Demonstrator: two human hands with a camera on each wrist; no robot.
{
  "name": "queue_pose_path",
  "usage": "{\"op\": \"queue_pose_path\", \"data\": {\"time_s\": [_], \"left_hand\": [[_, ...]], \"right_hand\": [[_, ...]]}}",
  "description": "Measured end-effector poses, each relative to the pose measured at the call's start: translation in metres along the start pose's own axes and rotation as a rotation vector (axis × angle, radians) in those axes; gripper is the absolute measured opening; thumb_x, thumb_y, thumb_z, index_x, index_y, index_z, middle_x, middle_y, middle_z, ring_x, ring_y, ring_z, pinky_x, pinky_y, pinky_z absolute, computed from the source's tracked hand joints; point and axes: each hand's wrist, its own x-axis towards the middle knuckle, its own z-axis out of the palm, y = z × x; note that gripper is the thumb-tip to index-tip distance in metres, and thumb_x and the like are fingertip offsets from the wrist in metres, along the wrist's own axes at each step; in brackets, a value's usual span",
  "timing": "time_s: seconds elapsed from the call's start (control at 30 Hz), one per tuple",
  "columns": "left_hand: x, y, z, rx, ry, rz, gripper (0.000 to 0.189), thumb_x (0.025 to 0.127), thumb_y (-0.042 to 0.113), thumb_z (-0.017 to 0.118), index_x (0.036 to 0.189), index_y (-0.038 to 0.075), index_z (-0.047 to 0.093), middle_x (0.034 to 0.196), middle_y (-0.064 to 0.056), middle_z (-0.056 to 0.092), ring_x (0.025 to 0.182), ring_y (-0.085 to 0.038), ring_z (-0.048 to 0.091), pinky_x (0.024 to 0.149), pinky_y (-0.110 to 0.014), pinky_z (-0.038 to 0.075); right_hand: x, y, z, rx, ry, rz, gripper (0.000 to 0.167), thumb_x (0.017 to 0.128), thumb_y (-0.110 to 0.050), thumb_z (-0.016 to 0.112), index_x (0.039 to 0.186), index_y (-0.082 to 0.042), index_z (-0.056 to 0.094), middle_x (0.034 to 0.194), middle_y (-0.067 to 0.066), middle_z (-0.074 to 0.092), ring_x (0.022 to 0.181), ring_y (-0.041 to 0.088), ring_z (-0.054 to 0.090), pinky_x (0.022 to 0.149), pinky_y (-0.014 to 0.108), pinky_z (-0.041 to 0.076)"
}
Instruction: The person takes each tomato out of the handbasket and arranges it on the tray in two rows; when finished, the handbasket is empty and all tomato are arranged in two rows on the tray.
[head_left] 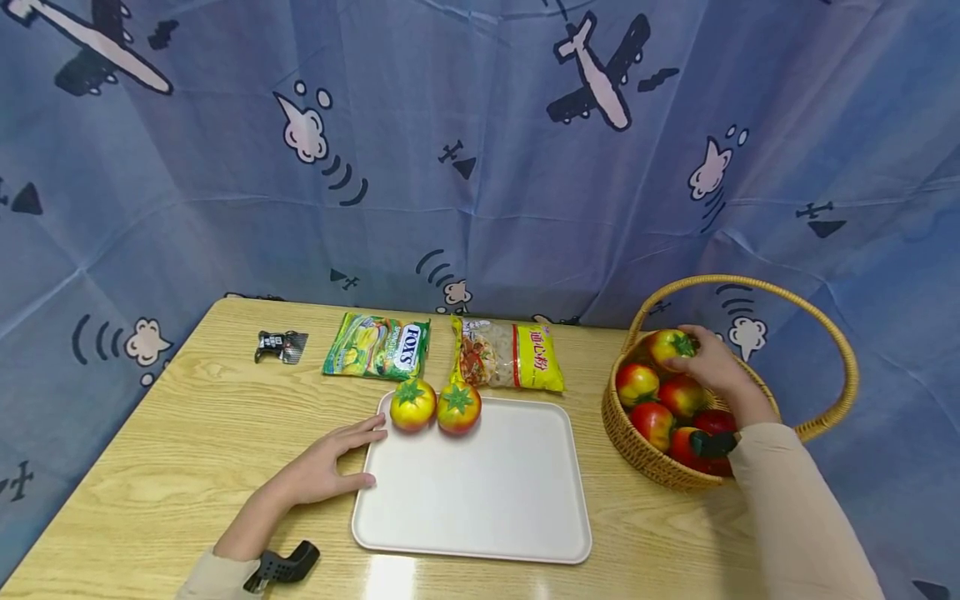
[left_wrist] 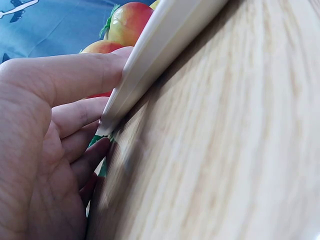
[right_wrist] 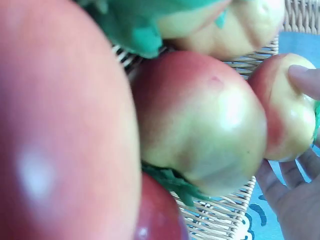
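The right hand (head_left: 712,362) grips a red-yellow fruit (head_left: 664,347) between thumb and fingers at the far side of the basket (head_left: 624,440). The left hand (head_left: 318,465), fingers spread, touches the left edge of the tray (head_left: 480,492), well left of that fruit.

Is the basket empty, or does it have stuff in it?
Not empty: several red-and-yellow fruits sit inside the basket, and the right hand grips one of them.
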Motion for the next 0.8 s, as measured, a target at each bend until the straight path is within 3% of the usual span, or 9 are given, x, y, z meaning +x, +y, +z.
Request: {"op": "queue_pose_path", "data": {"time_s": [0.37, 0.8], "left_hand": [[0.000, 0.000, 0.000, -0.001, -0.009, 0.001, 0.065, 0.085, 0.044, 0.067, 0.140, 0.014, 0.049, 0.152, -0.004, 0.036, 0.136, -0.039, 0.034, 0.106, -0.061, 0.032], [0.001, 0.001, 0.000, 0.000, -0.006, 0.003, 0.065, 0.085, 0.044, 0.067, 0.139, 0.014, 0.049, 0.152, -0.005, 0.035, 0.136, -0.039, 0.034, 0.106, -0.060, 0.032]], "right_hand": [[-0.008, -0.007, -0.006, -0.012, 0.032, -0.032, 0.081, 0.088, -0.033, 0.065, 0.146, 0.004, 0.023, 0.130, 0.031, 0.041, 0.101, 0.039, 0.049, 0.074, 0.034, 0.046], [-0.025, -0.030, -0.012, -0.100, 0.074, -0.137, 0.081, 0.085, -0.040, 0.069, 0.144, 0.003, 0.032, 0.137, 0.032, 0.037, 0.108, 0.041, 0.044, 0.084, 0.049, 0.042]]}}
